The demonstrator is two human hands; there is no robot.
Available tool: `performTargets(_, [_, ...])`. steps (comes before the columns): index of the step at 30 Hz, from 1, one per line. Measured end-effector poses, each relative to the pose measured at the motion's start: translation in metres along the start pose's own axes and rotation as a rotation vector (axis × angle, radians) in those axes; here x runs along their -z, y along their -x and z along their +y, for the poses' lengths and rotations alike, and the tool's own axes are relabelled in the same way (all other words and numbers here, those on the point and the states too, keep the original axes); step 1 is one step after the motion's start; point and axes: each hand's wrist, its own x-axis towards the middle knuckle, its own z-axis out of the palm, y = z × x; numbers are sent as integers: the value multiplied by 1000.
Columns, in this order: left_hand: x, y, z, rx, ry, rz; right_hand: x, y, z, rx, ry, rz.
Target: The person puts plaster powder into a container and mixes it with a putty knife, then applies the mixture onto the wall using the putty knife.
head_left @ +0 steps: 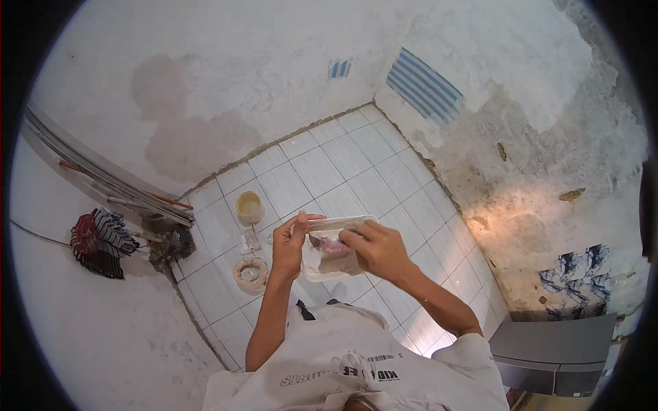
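Creased white cloth with dark print is seen nearest, in the wearer's shirt (356,373). Beyond it a shallow tray (314,268) is held up, white, thin-walled and rectangular, with rounded corners. Inside it, darker patches and a small pinkish lump (334,245) are seen, the latter blurred and of unclear material. Pale tiles with thin dark joints are laid across the floor (411,226) below, where a round yellow tub (249,207) and a pale ring-shaped thing (251,275) are set to the left. Both forearms are extended from the near side. By the left hand (289,250) the tray is gripped at its left edge, thumb upward. The right hand (377,252) is held over the tray's right part, fingers bent. At its fingertips the lump is located; whether it is pinched cannot be told.
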Motion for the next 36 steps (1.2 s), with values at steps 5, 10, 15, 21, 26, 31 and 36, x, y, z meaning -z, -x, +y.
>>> performTargets(5, [4,3,-1,60,39,43,-17,21,-19,11,23,-1])
performTargets(10, [6,2,5,100,75,37,-9,20,-14,-24,-182,-75])
performTargets(15, [2,-2,11,111,80,-52,3,-6,0,11,-69,44])
performTargets(21, [3,-5,3,56,2,-15,-25,3,-2,88,8,-8])
performTargets(26, [6,-4,0,77,56,65,-30,20,-19,29,-147,-121])
performTargets(31, [12,-9,1,130,102,30,-12,11,-1,0,-250,-92])
performTargets(36, [9,-12,0,38,38,-1,-14,-9,16,-4,-77,27])
